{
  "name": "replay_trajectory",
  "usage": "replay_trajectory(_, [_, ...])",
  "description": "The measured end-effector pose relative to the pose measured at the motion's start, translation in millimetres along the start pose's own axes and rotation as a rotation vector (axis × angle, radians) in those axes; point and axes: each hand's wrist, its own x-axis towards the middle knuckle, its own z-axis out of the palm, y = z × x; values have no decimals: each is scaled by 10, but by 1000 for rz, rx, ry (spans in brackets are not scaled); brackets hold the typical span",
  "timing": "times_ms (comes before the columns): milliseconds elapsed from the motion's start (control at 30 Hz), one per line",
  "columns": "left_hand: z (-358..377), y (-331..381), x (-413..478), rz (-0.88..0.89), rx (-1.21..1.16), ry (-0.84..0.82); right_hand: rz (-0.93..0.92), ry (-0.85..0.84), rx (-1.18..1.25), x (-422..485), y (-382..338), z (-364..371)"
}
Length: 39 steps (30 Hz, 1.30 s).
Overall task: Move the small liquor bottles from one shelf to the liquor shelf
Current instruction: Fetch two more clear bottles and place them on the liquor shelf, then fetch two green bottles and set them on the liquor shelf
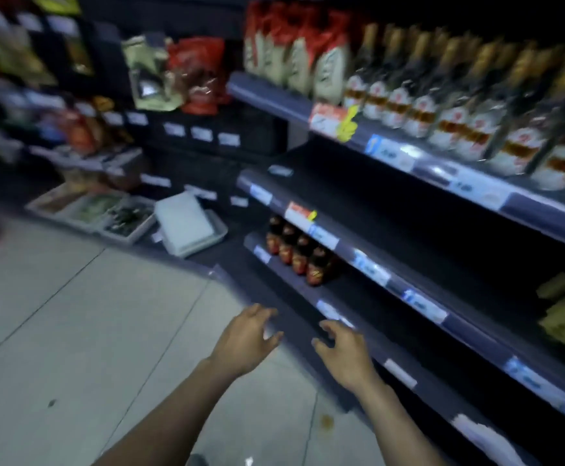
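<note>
Grip: left hand (245,338) and right hand (341,351) both empty, fingers spread and loosely bent, held out over the floor near the low shelf (289,276)
Task item: small dark bottles with red labels (296,252), a short row upright on that low shelf, well ahead of both hands
Likely target: top shelf (442,173), lined with tall gold-capped liquor bottles (442,105); red-and-cream bags (294,52) at its far end
Progress: judged early or between trips; nothing in hand, small bottles not yet moved, none visible among the tall ones, though blur limits this
Floor trays: shallow trays (119,213) with mixed goods, too blurred to name; white tray (190,227) holds a flat white slab
Middle shelf: dark; yellowish boxes (563,311) at right
</note>
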Motion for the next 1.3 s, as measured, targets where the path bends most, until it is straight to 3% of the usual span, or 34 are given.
replay_trajectory(233, [-131,-1206,-1546,-560,-120,-71,-139,-442,-211,-314,-704,1357])
replay_trajectory(733, [-1354,-3480,-5534,-1270,-355,325,-575,-1070,-551,-2316,-3559,5102])
replay_trajectory(1033, [-1907,-4413,-6971,-1517,-454,590,-824,-1277,-636,-3371,-4959,6693])
replay_trajectory(1300, [-2733,-6020,-7825,-1647,-486,667,-993,-1361,-698,-3790,-6467,8519])
